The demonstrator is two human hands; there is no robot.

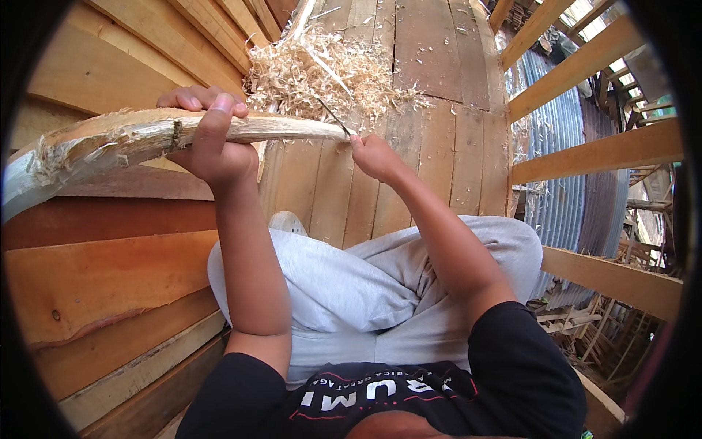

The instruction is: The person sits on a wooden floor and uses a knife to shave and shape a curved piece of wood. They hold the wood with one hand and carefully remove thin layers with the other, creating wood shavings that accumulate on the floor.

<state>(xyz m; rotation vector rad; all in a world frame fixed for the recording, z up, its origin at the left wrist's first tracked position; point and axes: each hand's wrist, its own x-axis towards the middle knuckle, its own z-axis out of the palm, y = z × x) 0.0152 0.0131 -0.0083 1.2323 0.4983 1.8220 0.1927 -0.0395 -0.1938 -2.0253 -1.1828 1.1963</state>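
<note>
My left hand (210, 139) grips a long pale wooden stick (110, 143) around its middle; the stick runs from the left edge toward the centre, tapered and freshly shaved at its right end. My right hand (374, 155) is closed on a thin dark blade (333, 117) whose edge rests against the stick's tapered tip. A heap of light wood shavings (322, 69) lies on the plank floor just beyond the stick. I sit with grey-trousered legs folded below both arms.
Stacked wooden planks (95, 285) rise along the left side. The plank floor (439, 110) spreads ahead. A wooden railing (585, 66) with horizontal beams runs on the right, with corrugated metal sheeting (563, 183) behind it. A pale shoe tip (287, 222) shows near my knee.
</note>
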